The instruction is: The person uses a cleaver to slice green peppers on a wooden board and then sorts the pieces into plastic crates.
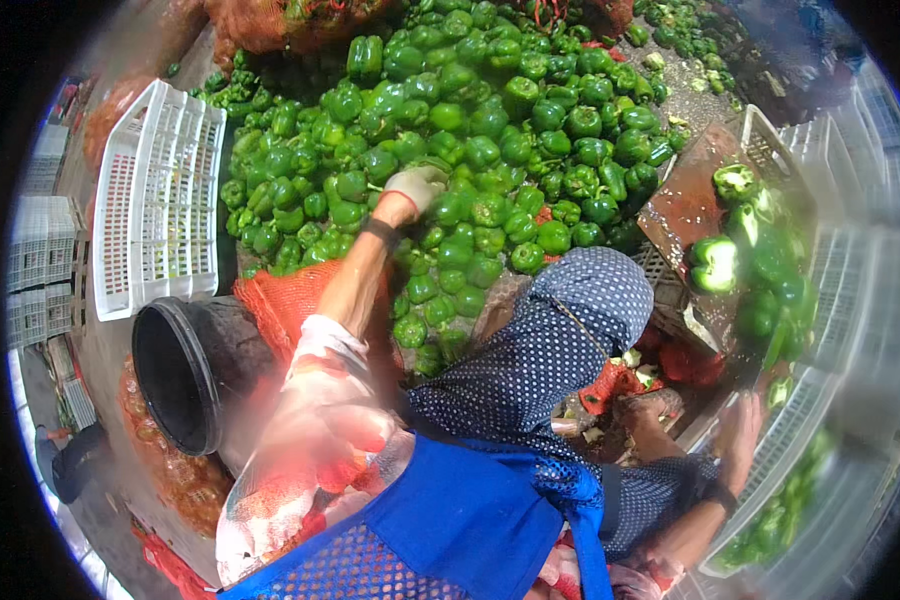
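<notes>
My left hand [418, 185], in a pale glove, reaches into a big heap of green bell peppers [450, 116]. Its fingertips touch a pepper [429, 163], but the fingers are partly hidden and I cannot tell whether they grip it. Bare and blurred, my right hand [742, 426] is stretched out beside the rim of a white plastic crate [750, 480], with nothing seen in it. Beyond it, cut peppers with pale insides, one a halved bell pepper [714, 264], lie over or near a wet brown board [682, 199]; several are blurred.
A black bucket [176, 375] lies tipped at left beside an orange mesh sack [292, 289]. Above it a white crate [157, 202] stands on its side. Pepper scraps [645, 371] lie by my bare foot [649, 409]. A person [79, 457] is at the far left.
</notes>
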Tool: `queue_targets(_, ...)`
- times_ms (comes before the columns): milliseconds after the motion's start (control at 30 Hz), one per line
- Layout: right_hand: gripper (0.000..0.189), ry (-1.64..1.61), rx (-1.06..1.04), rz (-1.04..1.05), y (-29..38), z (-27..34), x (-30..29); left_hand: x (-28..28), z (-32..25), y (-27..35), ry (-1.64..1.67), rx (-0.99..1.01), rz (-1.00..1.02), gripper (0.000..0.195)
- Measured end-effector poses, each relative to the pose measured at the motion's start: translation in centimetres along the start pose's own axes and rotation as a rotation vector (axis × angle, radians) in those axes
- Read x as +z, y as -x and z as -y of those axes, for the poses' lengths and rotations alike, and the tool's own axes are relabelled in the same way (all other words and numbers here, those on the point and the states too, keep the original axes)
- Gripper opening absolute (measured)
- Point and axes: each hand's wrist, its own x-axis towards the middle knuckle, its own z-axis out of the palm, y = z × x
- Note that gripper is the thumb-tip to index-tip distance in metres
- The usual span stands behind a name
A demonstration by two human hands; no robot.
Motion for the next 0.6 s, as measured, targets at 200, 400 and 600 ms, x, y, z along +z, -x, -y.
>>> queue_targets(200,0.03,0.066,-0.039,-0.043,0.0,0.4,0.7,6.6,-3.4,-0.5,-0.048,0.167,-0.027,0.041)
queue_targets(400,0.034,0.049,0.059,-0.077,0.9,1.3,1.3,10.8,-6.3,-2.8,-0.253,0.066,0.056,0.038)
queue_targets(600,0.037,-0.017,0.095,-0.078,1.0,1.8,1.7,13.0,-9.3,-3.0,-0.301,0.304,-0.009,0.029)
